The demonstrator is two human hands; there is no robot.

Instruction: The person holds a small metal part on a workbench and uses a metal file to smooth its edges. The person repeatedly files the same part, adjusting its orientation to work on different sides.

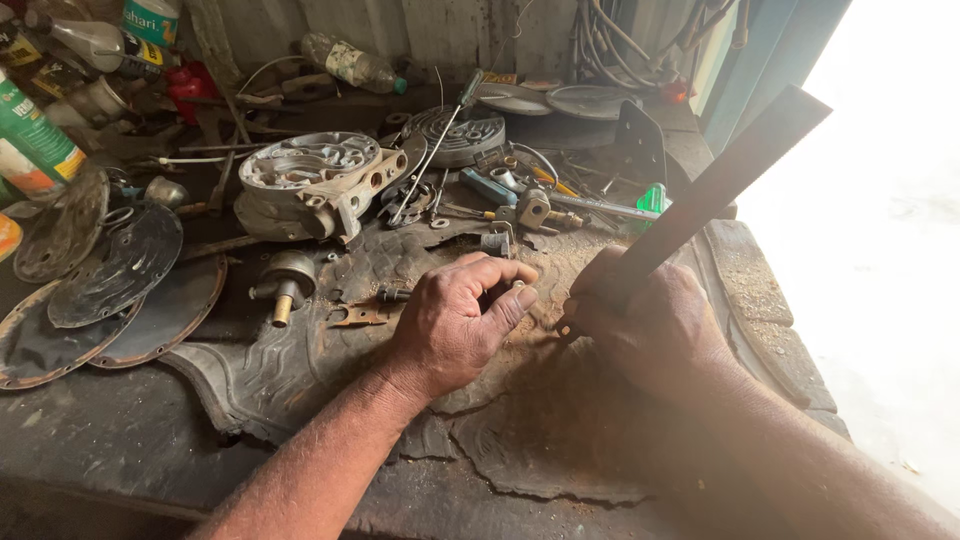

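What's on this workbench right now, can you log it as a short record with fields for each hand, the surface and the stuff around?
left hand: curled, fingertips pinching a small metal part, too small to identify
right hand: gripping a long flat metal bar, tilted up to the right, lower end down by the mat
surface: cracked rubber mat dusted with brown grit
behind the hands: grey metal housing, screwdriver, pliers and loose fittings
left side: dark round discs, overlapping
back edge: plastic bottle lying down

The small part under the left hand (462, 318) fingers is hidden; the bar's (716, 190) tip too
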